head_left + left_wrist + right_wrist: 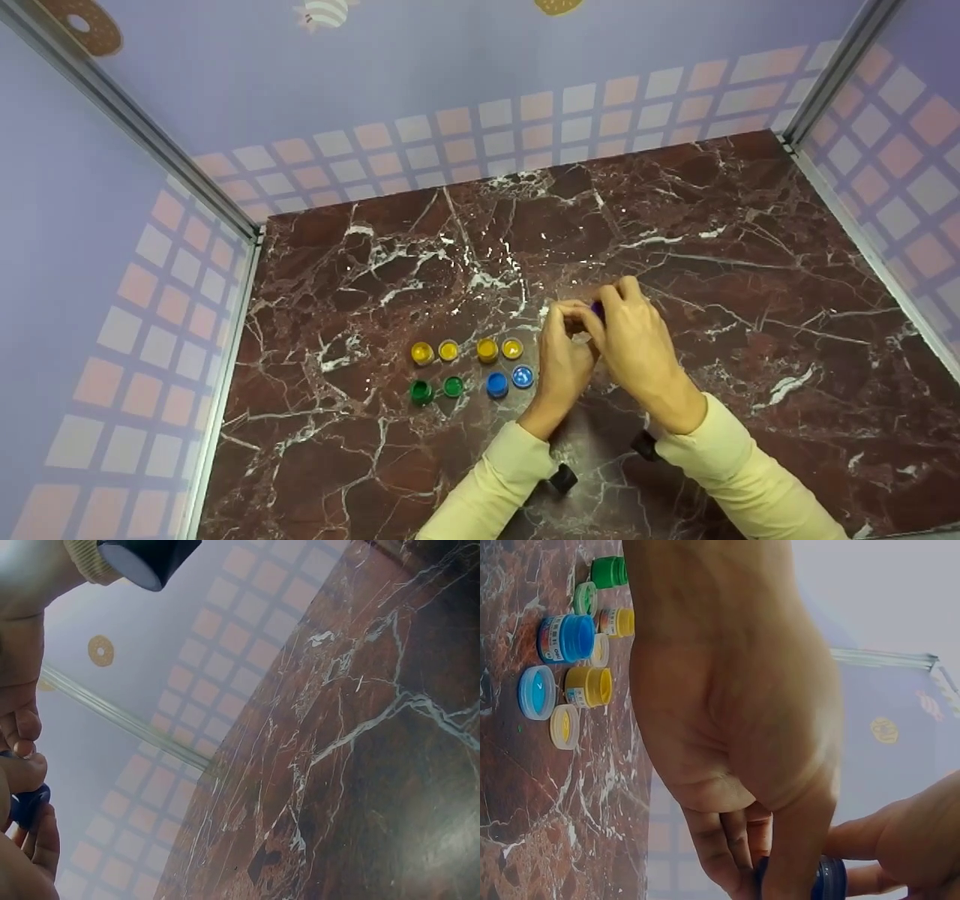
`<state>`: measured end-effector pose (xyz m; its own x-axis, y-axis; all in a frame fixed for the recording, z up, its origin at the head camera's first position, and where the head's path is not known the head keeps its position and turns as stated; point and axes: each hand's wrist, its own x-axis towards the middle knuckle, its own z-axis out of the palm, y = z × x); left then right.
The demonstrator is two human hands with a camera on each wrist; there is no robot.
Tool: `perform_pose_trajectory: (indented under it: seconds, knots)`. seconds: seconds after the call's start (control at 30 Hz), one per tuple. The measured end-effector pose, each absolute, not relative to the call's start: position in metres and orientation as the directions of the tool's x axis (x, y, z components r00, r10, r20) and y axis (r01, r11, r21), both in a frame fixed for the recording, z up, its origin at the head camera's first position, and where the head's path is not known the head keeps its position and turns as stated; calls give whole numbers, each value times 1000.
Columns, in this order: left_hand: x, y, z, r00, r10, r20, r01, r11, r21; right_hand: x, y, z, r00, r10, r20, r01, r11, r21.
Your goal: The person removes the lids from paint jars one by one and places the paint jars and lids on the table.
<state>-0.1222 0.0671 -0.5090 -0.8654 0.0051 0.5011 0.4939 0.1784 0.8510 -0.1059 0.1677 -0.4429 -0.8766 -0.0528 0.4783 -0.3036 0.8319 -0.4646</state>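
My left hand and right hand meet above the table, right of the open paint jars. Between them they hold a small dark blue-purple paint jar, mostly hidden by fingers from overhead. The right thumb and fingers pinch one end of it while the left fingers grip the other. In the left wrist view, a glossy dark blue part of the jar shows between the fingertips. Nearest the left hand are an open blue paint jar and its upturned lid.
Two open yellow jars, one at the left and one farther right, each have a lid beside them. In front stands an open green jar with its lid. Patterned panels enclose the marbled table.
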Motion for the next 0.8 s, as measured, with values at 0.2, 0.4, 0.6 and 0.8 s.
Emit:
perform_pose_trajectory:
  seconds: [0.2,0.4,0.6,0.8]
  knots:
    - [-114,61,-484,-896,62,439,443,75,894,-107,176,-441,-898,-95,429,-335,780,-528]
    - [-123,59,-501,-915,131,383,387,12,922,-108,184,-436,-925,-159,346,-343,743,-575]
    - [-132,54,-512,-905,218,364,373,1,928,-109,191,-431,-919,-230,319,-381,722,-578]
    - [-135,48,-509,-893,290,343,349,-33,936,-110,195,-425,-899,-298,321,-434,707,-558]
